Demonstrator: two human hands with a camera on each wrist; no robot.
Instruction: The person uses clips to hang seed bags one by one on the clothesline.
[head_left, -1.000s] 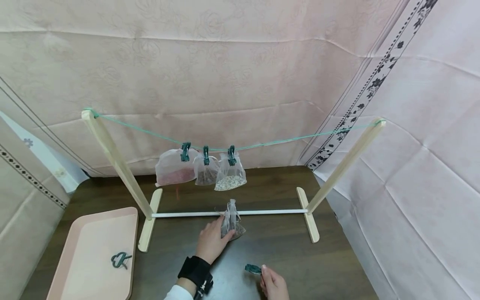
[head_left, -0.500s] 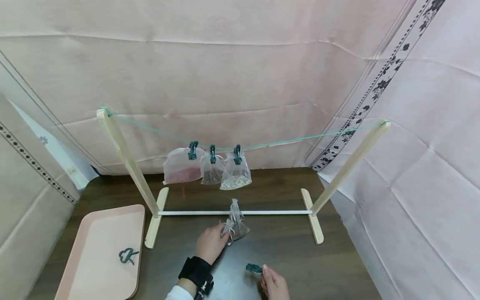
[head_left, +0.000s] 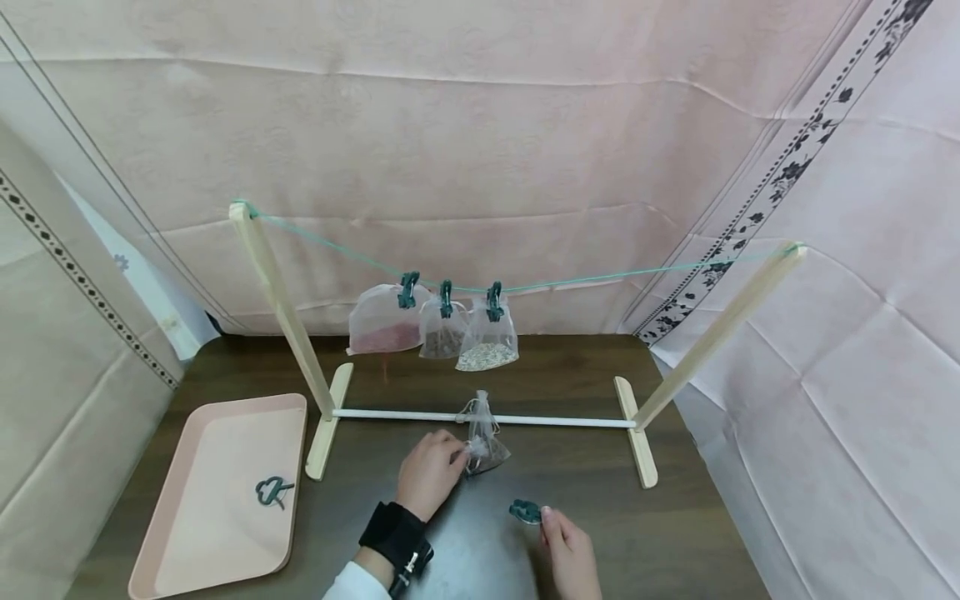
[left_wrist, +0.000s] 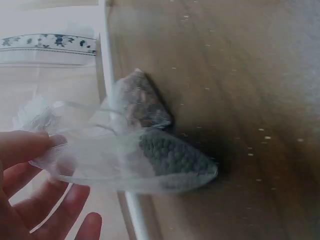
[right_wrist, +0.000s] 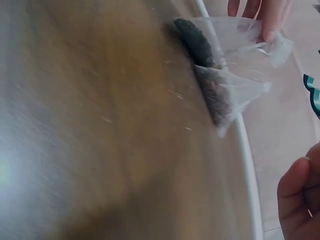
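My left hand pinches the top of a sheer drawstring bag between thumb and fingers. Dark round pellets fill that bag's lower end, plain in both wrist views. Right beside it stands a second sheer bag with brown bits inside; in the head view the two bags overlap in front of the white crossbar. To the right, my right hand holds a dark green clip by one end, apart from the bags. The right wrist view shows only part of this clip.
A green cord spans two wooden posts above the white crossbar. Three filled sheer bags hang from it by green clips. At left, a pink tray holds another green clip.
The head view has shifted, so the rack and tray appear further right. My left hand has gone from gripping the bags' side to pinching one bag's top. The right hand keeps the clip.
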